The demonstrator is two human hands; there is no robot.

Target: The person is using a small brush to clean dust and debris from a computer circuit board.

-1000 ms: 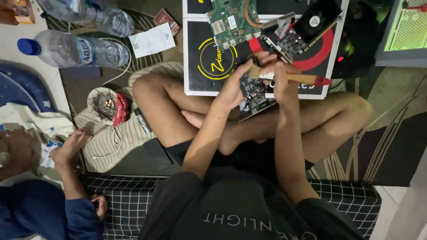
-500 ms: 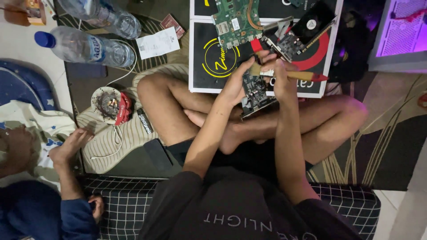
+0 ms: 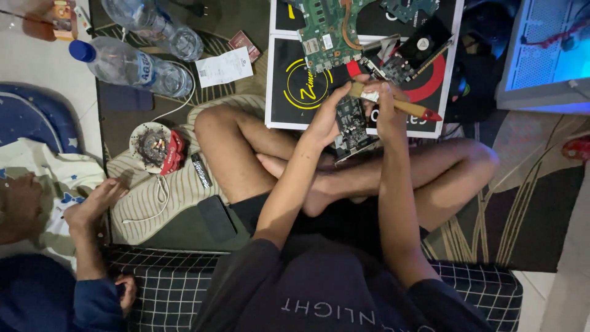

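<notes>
Gripping a wooden-handled brush (image 3: pixel 393 103) in the right hand (image 3: pixel 388 110), fingers clenched round the handle, red tip pointing right. Holding a small dark circuit card (image 3: pixel 353 126) in the left hand (image 3: pixel 329 120), fingers wrapped on its left edge, card tilted over the crossed legs, just below the black sheet (image 3: pixel 295 92). Keeping both forearms raised from the lap, wrists close together. Hardly shifting since the earlier frames: same grips, same brush angle; only the screen (image 3: pixel 541 55) at right turning from pink to pale blue. Hiding the bristles behind fingers; card's lower edge lost in shadow. Resting apart at far left, another person's hand (image 3: pixel 92 206).
</notes>
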